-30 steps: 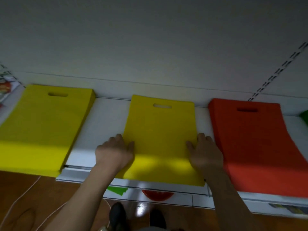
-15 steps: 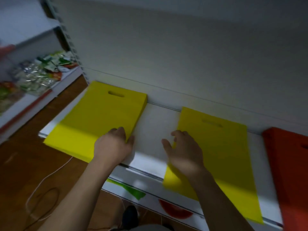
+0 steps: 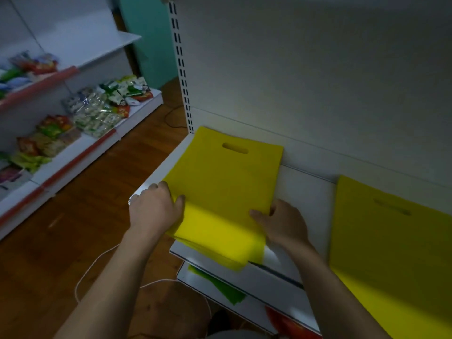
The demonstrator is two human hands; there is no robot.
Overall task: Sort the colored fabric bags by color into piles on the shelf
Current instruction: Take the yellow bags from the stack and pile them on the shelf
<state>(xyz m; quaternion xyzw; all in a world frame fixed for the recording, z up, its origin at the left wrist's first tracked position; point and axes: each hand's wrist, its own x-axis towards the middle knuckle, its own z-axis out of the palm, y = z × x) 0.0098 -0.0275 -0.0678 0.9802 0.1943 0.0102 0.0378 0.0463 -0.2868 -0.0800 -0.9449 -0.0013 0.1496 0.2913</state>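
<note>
Both hands are on the yellow bag pile [image 3: 225, 192] at the left end of the white shelf [image 3: 308, 192]. The left hand [image 3: 154, 211] has its grip on the pile's left edge, thumb on top and fingers curled around the side. The right hand [image 3: 281, 223] has the right edge, thumb lying on top of the fabric, the other fingers tucked at the side. The near end of the pile hangs over the shelf's front lip and you can see several layers there. A second yellow bag [image 3: 391, 241] lies flat further right, well apart from the pile. Green fabric [image 3: 220, 287] pokes out on the lower shelf. Snack packets [image 3: 97, 111] sit on shelves across the aisle.
</note>
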